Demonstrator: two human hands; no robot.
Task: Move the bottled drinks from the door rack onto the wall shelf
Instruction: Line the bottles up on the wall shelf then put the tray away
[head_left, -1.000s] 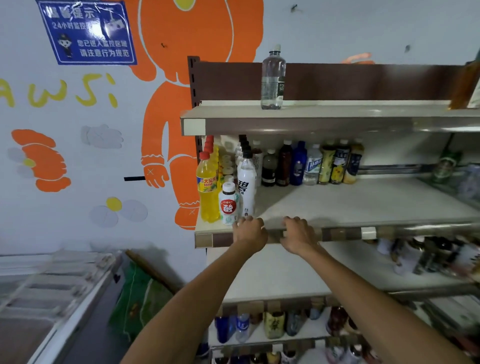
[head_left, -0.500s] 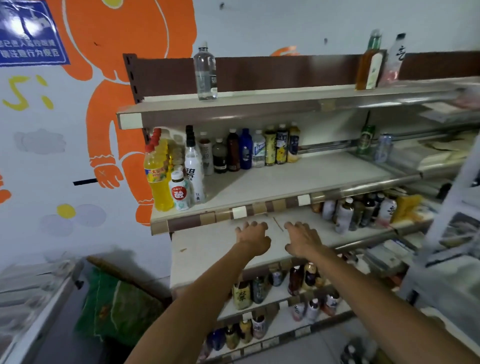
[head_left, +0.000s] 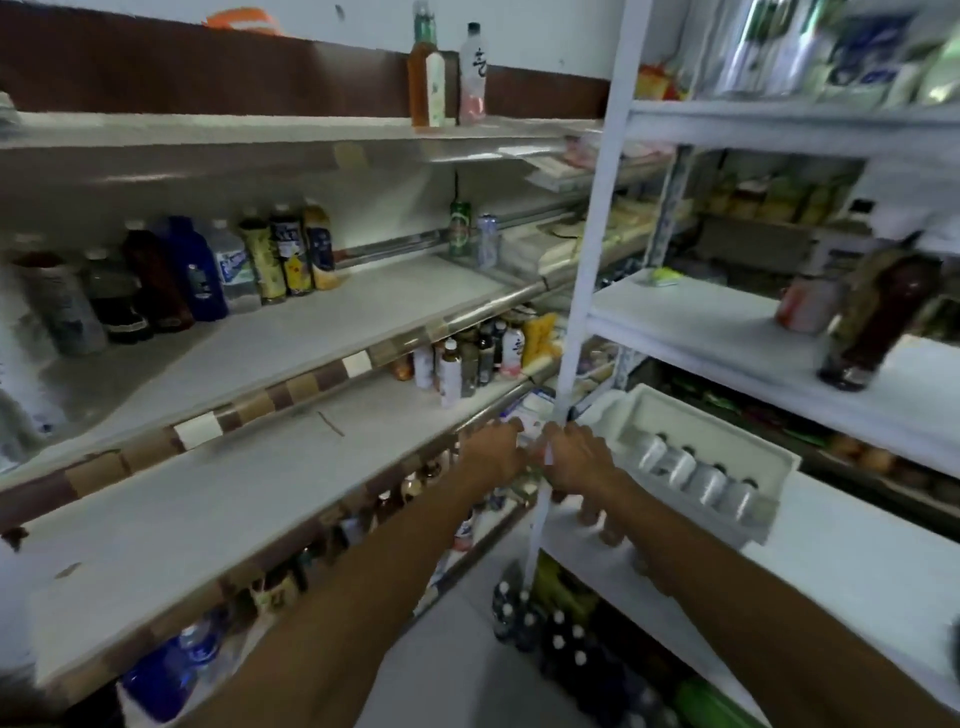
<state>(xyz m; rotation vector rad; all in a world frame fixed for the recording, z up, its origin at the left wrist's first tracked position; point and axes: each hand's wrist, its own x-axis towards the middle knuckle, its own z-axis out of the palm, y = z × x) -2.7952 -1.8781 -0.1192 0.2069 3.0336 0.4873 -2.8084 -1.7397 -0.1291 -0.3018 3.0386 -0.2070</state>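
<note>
Hands: left hand (head_left: 493, 457) and right hand (head_left: 579, 457) reach forward close together, one on each side of white post (head_left: 583, 270).
Left hand state: fingers loose and rather straight, holding nothing.
Right hand state: blurred; I cannot tell if its fingers are curled or touch the post.
Door rack (head_left: 727, 423): white tray just right of the right hand, lying on white board (head_left: 857, 561).
Bottled drinks (head_left: 711, 480): in a row inside the door rack, caps visible.
Wall shelf (head_left: 332, 332): on the left, middle board mostly bare, with row of bottles (head_left: 249, 270) at its back.
Top board: two bottles (head_left: 447, 78) upright, side by side.
</note>
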